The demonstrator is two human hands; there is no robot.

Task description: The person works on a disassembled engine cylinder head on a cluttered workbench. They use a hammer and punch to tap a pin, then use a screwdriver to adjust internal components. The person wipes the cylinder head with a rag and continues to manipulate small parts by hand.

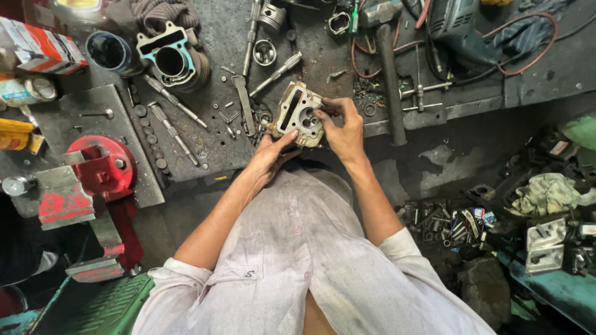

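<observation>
I hold a small metal engine cylinder head [297,113] over the near edge of a dirty workbench [205,155]. My left hand [271,154] grips it from below, thumb up along its near side. My right hand [343,128] holds its right side, fingers pinched at the top right corner by the round chamber opening. Whether those fingers hold a small part I cannot tell.
A red bench vise [93,180] is clamped at the left. An engine cylinder [169,59], long bolts [175,105], a hammer [388,68], a drill [459,28] with cables and loose small parts lie on the bench. Scrap parts [456,226] and rags [546,192] pile up on the right.
</observation>
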